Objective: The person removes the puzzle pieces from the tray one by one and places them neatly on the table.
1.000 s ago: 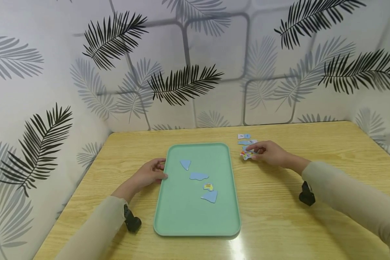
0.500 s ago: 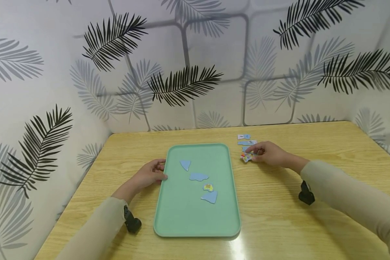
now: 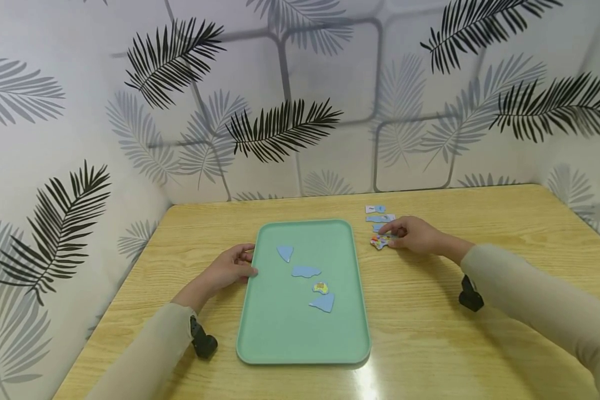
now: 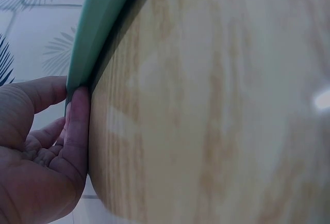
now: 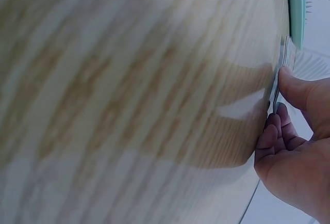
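A colourful puzzle piece [image 3: 378, 241] lies at the table just right of the green tray; my right hand [image 3: 414, 235] pinches it between thumb and fingers. The right wrist view shows this flat piece [image 5: 281, 61] edge-on, low against the wood. My left hand [image 3: 228, 265] holds the left rim of the tray [image 3: 300, 339], and in the left wrist view its thumb and fingers meet at the tray's edge [image 4: 85, 43]. Several pieces lie apart on the tray, among them a blue triangular one [image 3: 285, 253], a long blue one [image 3: 306, 271] and a small yellow one [image 3: 320, 288].
Behind my right hand, puzzle pieces lie in short rows: a white-and-blue pair [image 3: 375, 209], a blue strip [image 3: 380, 219] and a partly covered blue piece [image 3: 377, 228]. The wooden table [image 3: 460, 344] ends at a leaf-patterned wall [image 3: 330, 150].
The colourful piece has shifted very slightly to the right and turned a little under my right fingers. My left hand and the tray stay where they were.
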A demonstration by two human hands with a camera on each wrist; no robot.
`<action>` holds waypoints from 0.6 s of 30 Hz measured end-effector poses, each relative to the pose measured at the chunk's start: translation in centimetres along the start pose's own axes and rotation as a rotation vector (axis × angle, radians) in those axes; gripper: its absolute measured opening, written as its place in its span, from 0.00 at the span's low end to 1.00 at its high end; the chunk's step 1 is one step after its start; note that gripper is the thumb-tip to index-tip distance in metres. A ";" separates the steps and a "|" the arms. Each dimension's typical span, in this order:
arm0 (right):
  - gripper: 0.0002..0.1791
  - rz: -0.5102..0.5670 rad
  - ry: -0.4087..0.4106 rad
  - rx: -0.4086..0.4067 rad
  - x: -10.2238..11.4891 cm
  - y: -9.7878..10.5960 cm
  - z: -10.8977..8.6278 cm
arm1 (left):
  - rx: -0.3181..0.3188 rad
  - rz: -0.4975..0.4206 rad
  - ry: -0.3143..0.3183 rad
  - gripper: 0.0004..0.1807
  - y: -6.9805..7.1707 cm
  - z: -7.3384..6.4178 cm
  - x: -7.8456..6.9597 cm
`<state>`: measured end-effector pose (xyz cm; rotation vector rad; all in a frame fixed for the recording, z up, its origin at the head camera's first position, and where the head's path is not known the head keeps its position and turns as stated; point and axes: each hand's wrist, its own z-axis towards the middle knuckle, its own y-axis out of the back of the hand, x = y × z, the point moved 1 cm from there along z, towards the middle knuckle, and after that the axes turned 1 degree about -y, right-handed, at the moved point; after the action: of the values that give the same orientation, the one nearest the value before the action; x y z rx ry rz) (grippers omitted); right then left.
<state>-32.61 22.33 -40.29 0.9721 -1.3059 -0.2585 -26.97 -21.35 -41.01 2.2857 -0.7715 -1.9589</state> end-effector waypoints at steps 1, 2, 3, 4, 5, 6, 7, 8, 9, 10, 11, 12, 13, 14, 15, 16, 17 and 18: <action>0.16 -0.001 0.000 0.001 0.0 0.0 0.0 | 0.000 0.000 0.002 0.36 0.0 0.0 0.0; 0.16 -0.005 0.002 0.002 0.0 0.1 0.0 | 0.000 0.001 0.002 0.36 0.0 0.0 0.0; 0.16 -0.009 0.005 0.000 -0.1 0.1 0.0 | 0.000 0.003 0.002 0.36 0.0 0.0 -0.1; 0.16 -0.013 0.009 -0.001 0.0 0.1 0.0 | 0.000 0.003 0.003 0.36 0.0 0.0 -0.1; 0.16 -0.017 0.009 -0.003 -0.1 0.2 0.0 | 0.000 0.002 0.003 0.36 0.0 0.0 -0.1; 0.16 -0.021 0.010 -0.004 -0.1 0.2 0.0 | 0.000 0.002 0.003 0.36 0.0 0.0 -0.1; 0.16 -0.025 0.010 -0.005 -0.1 0.2 0.0 | 0.000 0.001 0.002 0.36 0.0 0.0 -0.1; 0.16 -0.031 0.012 -0.005 -0.2 0.2 0.0 | 0.001 -0.001 0.001 0.36 0.0 0.0 -0.1; 0.16 -0.034 0.011 -0.006 -0.2 0.2 0.1 | 0.001 -0.001 0.000 0.36 0.0 0.0 -0.1; 0.16 -0.036 0.010 -0.005 -0.2 0.2 0.1 | 0.003 -0.002 0.000 0.36 0.0 0.0 -0.1; 0.16 -0.037 0.005 -0.004 -0.3 0.2 0.1 | 0.004 -0.002 0.000 0.36 0.0 0.0 0.0; 0.16 -0.038 0.002 -0.003 -0.3 0.2 0.1 | 0.005 -0.001 0.000 0.36 0.0 0.0 0.0; 0.16 -0.037 -0.001 -0.003 -0.3 0.2 0.1 | 0.006 -0.001 0.000 0.36 0.0 0.1 0.1; 0.16 -0.038 -0.003 -0.003 -0.4 0.2 0.2 | 0.006 0.000 0.001 0.36 0.0 0.1 0.1; 0.16 -0.039 -0.007 -0.004 -0.4 0.1 0.2 | 0.007 0.000 0.002 0.36 0.0 0.1 0.2; 0.16 -0.041 -0.010 -0.005 -0.4 0.1 0.3 | 0.006 0.000 0.004 0.36 0.1 0.1 0.2; 0.16 -0.043 -0.014 -0.007 -0.5 0.1 0.3 | 0.006 0.000 0.004 0.36 0.1 0.2 0.2; 0.16 -0.044 -0.018 -0.009 -0.5 0.1 0.3 | 0.003 -0.001 0.006 0.36 0.0 0.2 0.3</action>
<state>-33.07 22.56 -40.63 0.9940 -1.2999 -0.3079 -27.16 -21.44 -41.28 2.2931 -0.7727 -1.9521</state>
